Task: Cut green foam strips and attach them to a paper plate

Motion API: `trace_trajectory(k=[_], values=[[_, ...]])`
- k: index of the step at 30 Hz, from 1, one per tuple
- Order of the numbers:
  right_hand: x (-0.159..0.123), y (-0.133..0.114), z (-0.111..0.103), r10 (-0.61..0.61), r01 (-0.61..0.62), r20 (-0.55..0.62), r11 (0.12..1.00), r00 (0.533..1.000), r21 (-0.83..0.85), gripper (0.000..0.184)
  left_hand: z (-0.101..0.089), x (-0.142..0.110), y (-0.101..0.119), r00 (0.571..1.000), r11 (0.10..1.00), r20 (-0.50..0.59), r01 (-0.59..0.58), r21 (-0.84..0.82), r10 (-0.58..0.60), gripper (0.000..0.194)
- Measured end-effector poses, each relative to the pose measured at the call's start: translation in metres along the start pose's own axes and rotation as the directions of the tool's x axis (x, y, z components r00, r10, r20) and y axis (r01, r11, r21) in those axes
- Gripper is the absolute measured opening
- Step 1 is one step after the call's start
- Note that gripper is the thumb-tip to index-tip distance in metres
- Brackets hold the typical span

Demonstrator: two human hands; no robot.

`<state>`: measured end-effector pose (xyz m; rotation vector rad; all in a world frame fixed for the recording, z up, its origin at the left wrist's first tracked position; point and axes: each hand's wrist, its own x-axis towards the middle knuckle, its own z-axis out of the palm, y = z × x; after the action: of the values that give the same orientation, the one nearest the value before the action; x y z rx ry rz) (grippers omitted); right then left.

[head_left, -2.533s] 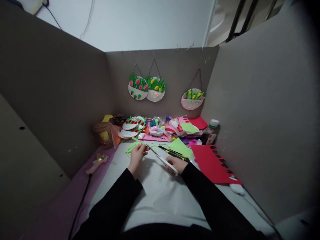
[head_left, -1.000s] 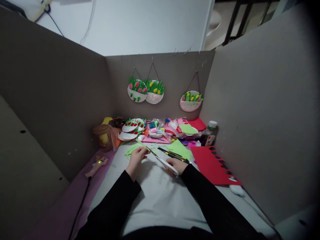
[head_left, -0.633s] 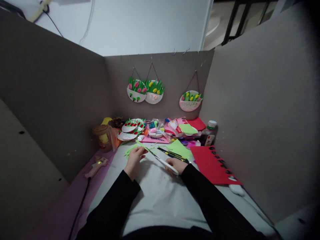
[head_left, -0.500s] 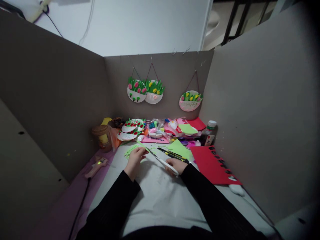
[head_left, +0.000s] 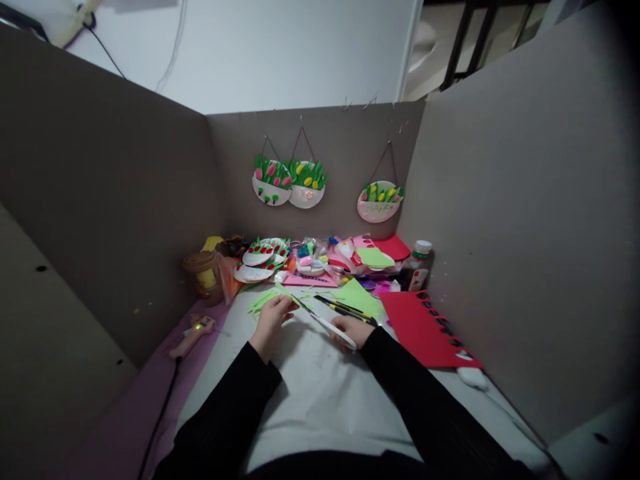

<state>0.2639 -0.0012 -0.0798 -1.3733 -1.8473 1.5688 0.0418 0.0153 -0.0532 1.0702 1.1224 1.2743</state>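
My left hand [head_left: 273, 319] pinches a narrow strip of light green paper [head_left: 283, 289] that points up and away from the fingers. White-handled scissors [head_left: 327, 325] are gripped in my right hand [head_left: 351, 329], their blades reaching left to the strip. Whether the blades are parted is too small to tell. Behind my left hand lies a loose pile of cut green strips [head_left: 261, 301]. Just beyond my right hand are black and yellow craft knives [head_left: 346, 308], partly over a light green paper sheet [head_left: 359, 297].
Red paper [head_left: 423, 330] with a cut-out edge lies at right, beside a white mouse-like object [head_left: 473, 379]. A pink glue gun [head_left: 193, 335] with a cord rests at left. Decorated paper plates [head_left: 263, 259], a brown cup [head_left: 204, 275] and a bottle [head_left: 418, 265] stand behind.
Both hands keep nearly the same pose, strip and scissors still held. Over the span the green strip's upper end has shifted slightly to the right and down; the camera view has tilted a little.
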Motion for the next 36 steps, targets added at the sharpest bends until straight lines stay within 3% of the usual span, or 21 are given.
trace_trajectory(k=[12, 29, 36], values=[[-0.003, -0.005, 0.000, 0.003, -0.003, 0.022, 1.000, 1.000, -0.007, 0.014, -0.002, 0.003, 0.001, 0.999, 1.000, -0.035, -0.017, 0.006, 0.018, 0.023], [-0.006, -0.009, 0.002, 0.004, -0.004, 0.041, 1.000, 0.999, -0.006, 0.011, -0.002, 0.004, -0.003, 0.999, 1.000, 0.033, -0.003, -0.028, 0.004, 0.025], [0.000, 0.000, 0.000, -0.009, 0.009, 0.035, 1.000, 0.999, 0.014, 0.011, -0.003, 0.004, -0.002, 0.999, 1.000, -0.050, 0.010, -0.004, -0.010, 0.023]])
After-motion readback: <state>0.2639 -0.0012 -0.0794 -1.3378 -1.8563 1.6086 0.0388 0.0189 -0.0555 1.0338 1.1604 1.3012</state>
